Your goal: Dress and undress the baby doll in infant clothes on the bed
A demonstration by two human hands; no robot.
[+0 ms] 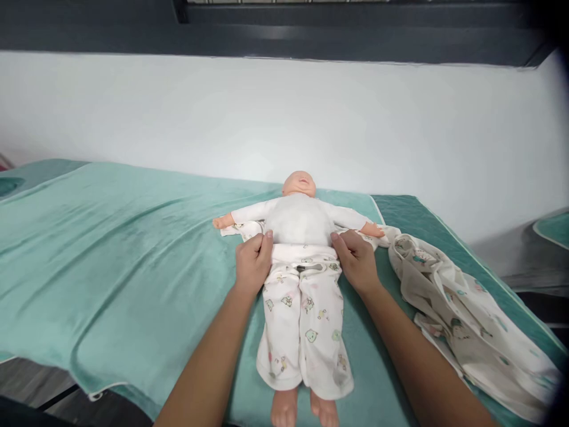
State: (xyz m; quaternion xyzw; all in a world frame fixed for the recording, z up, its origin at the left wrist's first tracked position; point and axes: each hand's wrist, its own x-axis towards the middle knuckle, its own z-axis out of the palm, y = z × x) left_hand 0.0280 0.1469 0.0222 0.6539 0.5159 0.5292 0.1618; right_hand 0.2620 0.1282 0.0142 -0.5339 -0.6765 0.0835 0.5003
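Note:
A baby doll [300,219] lies on its back on a teal blanket [133,267], head away from me and arms spread. It wears a white top and printed white trousers [304,320]; its bare feet show at the near edge. My left hand [252,261] is closed on the trousers' waistband at the doll's left-side hip as I see it. At the opposite hip my right hand [355,258] pinches the same waistband. Both forearms reach in from below.
A crumpled printed white cloth [457,314] lies on the blanket to the right of the doll. Behind the bed rises a white wall [284,118] with a dark sill above. Another teal-covered surface [553,228] shows at the far right.

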